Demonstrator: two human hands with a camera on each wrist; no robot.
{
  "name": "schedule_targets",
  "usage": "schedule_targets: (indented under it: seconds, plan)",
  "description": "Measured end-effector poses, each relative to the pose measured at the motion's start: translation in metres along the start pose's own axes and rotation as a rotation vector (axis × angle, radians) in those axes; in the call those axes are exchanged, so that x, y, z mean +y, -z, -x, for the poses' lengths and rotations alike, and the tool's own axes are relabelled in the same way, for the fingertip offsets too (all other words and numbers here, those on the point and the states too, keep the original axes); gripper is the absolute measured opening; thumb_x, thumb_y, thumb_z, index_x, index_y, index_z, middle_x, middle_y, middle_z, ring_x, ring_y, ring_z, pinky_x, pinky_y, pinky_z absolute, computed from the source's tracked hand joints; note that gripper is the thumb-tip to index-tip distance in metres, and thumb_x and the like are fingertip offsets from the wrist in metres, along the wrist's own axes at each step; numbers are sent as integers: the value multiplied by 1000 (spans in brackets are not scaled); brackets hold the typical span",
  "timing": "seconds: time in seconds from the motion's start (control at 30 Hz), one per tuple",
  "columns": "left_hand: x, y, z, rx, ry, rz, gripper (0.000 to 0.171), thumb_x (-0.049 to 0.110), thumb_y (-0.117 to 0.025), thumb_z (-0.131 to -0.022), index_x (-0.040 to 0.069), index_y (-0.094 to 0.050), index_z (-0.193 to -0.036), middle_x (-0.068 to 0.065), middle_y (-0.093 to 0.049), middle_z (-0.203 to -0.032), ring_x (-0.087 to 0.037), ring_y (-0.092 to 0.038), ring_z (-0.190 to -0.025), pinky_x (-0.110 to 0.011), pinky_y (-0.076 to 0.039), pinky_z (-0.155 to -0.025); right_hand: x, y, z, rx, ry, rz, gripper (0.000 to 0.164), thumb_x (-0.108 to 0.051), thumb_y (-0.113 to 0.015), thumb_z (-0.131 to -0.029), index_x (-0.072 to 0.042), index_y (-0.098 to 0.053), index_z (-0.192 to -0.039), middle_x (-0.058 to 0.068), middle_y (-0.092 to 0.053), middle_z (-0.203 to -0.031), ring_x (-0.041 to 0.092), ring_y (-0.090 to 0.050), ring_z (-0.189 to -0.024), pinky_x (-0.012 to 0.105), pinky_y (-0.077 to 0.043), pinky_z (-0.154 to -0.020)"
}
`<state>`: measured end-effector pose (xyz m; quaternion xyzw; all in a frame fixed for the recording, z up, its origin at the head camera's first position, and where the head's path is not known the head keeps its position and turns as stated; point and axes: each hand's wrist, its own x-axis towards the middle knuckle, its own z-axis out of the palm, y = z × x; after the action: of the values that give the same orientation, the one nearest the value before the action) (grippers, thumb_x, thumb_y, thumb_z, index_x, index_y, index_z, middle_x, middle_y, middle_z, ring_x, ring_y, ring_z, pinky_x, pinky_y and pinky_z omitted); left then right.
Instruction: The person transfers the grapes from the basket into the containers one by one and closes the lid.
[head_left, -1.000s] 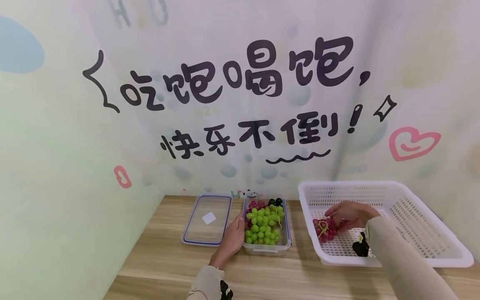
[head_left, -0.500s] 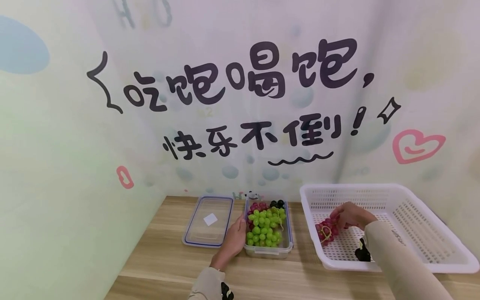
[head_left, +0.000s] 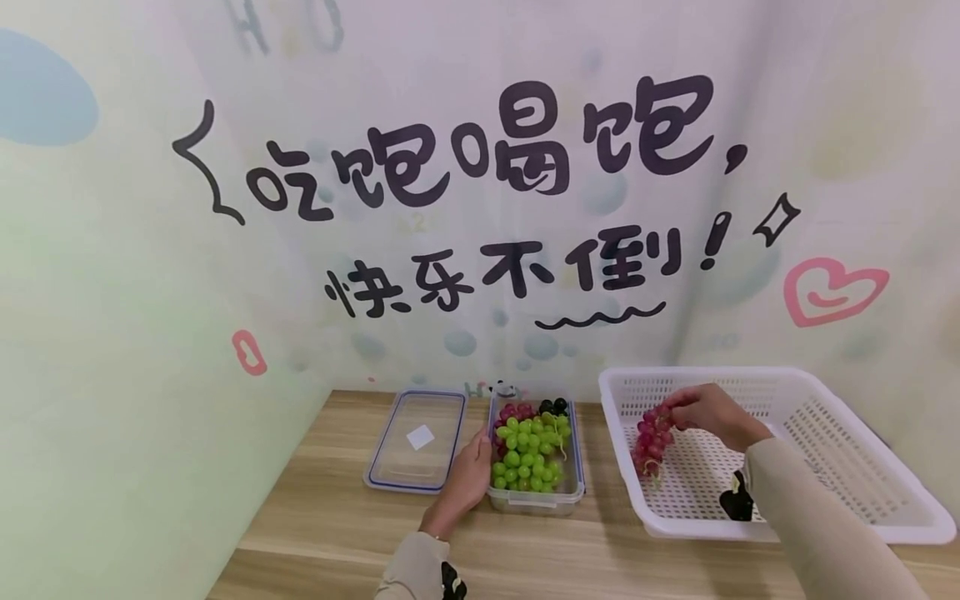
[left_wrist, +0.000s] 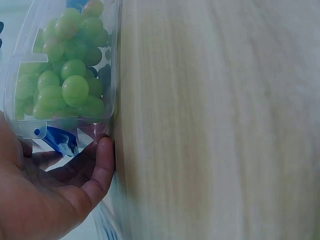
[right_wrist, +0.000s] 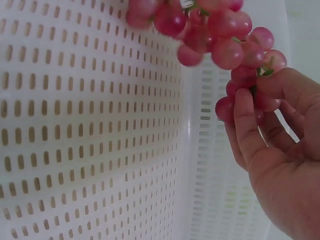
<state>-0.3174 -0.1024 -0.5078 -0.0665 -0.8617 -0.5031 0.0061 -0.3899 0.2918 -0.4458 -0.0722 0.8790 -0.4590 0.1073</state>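
My right hand (head_left: 712,417) pinches the upper end of a bunch of red grapes (head_left: 651,440). The bunch hangs inside the white perforated basket (head_left: 862,533), by its left wall; in the right wrist view thumb and fingers close on the top grapes (right_wrist: 245,75). My left hand (head_left: 468,471) rests against the left side of a clear plastic food container (head_left: 534,502). Its fingers (left_wrist: 104,160) lie beside a blue latch (left_wrist: 61,140) in the left wrist view. Green grapes (head_left: 528,454) fill most of the container, with red grapes (head_left: 517,411) and black ones (head_left: 553,406) behind.
The container's clear lid (head_left: 416,462), blue-edged with a white label, lies on the wooden table (head_left: 315,517) left of the container. A printed wall covering (head_left: 465,342) rises directly behind the table's back edge.
My right hand has lifted the top of the red grape bunch, so it now hangs more upright within the basket. The left hand stays at the container's side.
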Motion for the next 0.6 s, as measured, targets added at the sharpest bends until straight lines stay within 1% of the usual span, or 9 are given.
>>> schedule_targets:
  seconds: [0.07, 0.2, 0.33, 0.47, 0.6]
  plan:
    - [0, 0, 0, 1, -5, -3, 50, 21, -21, -111, -7, -28, -152, -27, -35, -155, -44, -31, -144, -58, -28, -116, -1, 2, 0, -7, 21, -17, 25, -8, -61, -95, 5, -68, -115, 14, -70, -106, 25, -63, -94, 50, -56, -91]
    - [0, 0, 0, 2, -10, -2, 50, 21, -21, -111, -7, -28, -152, -26, -35, -154, -43, -32, -143, -57, -29, -116, -4, 6, 1, 2, 34, -44, 30, -15, -62, -97, 3, -66, -121, 16, -69, -114, 29, -64, -100, 55, -52, -97]
    - [1, 0, 0, 8, -17, -4, 50, 20, -22, -111, -7, -30, -152, -27, -36, -154, -44, -32, -143, -57, -29, -116, -5, 10, 0, 23, 32, -64, 35, -19, -62, -98, 1, -63, -127, 17, -67, -121, 29, -64, -105, 57, -49, -101]
    - [1, 0, -1, 11, -24, -14, 49, 19, -23, -111, -8, -30, -151, -28, -37, -153, -44, -33, -142, -58, -29, -116, -10, 14, 2, 46, 31, -76, 38, -21, -59, -100, -1, -59, -132, 16, -65, -124, 28, -63, -108, 58, -48, -103]
    - [0, 0, 0, 12, -31, -20, 49, 18, -23, -111, -8, -30, -151, -28, -37, -153, -45, -33, -142, -58, -29, -116, -19, 18, 4, 64, 25, -111, 37, -17, -55, -101, 1, -56, -134, 16, -64, -124, 26, -62, -108, 60, -43, -107]
